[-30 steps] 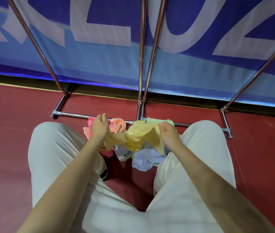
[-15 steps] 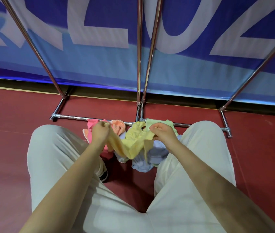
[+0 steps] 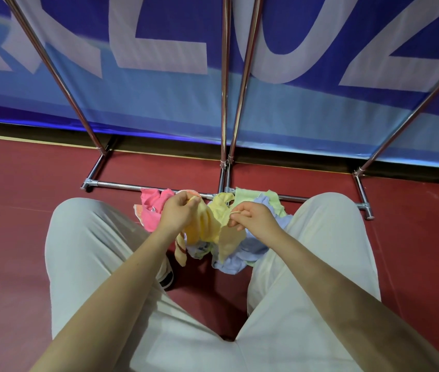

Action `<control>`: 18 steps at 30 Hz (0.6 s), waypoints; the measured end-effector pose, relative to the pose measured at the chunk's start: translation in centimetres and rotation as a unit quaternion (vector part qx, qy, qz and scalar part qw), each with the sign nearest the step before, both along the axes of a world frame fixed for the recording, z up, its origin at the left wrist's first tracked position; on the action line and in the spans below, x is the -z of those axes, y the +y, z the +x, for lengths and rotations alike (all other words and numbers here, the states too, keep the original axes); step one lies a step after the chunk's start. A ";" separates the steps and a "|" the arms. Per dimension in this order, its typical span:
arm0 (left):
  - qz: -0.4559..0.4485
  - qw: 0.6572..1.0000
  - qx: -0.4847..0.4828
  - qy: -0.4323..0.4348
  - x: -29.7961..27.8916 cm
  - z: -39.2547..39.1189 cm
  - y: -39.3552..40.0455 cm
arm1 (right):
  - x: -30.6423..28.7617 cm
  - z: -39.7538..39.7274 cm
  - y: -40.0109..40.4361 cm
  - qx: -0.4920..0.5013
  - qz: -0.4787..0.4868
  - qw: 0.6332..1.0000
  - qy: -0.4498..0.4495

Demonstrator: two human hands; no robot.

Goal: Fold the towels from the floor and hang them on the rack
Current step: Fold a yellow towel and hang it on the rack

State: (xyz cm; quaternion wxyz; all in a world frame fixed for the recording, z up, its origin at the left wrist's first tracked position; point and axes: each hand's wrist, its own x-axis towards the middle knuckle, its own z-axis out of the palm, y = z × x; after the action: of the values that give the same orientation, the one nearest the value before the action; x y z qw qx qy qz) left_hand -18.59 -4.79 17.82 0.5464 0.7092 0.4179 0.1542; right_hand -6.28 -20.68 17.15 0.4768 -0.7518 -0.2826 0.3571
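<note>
Hanging limp and light, the yellow towel (image 3: 210, 224) is pinched by the left hand (image 3: 179, 213) and right hand (image 3: 253, 217), and is judged best held at corners.

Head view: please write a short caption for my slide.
Both hands, left and right, hold a yellow towel above the towel pile beside the rack.

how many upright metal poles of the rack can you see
4 upright chrome rack poles: one leaning at left, two close together in the middle, one slanting at right. Their tops are out of frame.
</note>
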 end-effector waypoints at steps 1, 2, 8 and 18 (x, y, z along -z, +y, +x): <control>-0.010 1.000 0.000 -0.011 0.1 0.1 0.0 | 0.0 0.0 -0.1 -0.009 0.003 1.000 -0.016; -0.018 1.000 0.000 -0.018 0.2 0.1 0.0 | 0.0 -0.1 -0.1 -0.011 0.008 1.000 -0.024; -0.074 0.995 0.007 -0.064 0.4 0.7 -0.8 | -0.1 -0.4 0.3 0.021 0.079 0.990 -0.114; -0.191 0.971 0.068 -0.126 -0.9 1.2 -3.9 | -0.5 0.0 0.9 0.097 0.113 0.988 -0.051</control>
State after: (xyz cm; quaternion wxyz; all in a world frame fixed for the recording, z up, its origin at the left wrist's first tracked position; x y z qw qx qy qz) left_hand -17.43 -8.71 18.76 0.7289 0.5938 0.3183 0.1220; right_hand -6.28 -19.82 17.67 0.5763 -0.7340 -0.2707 0.2362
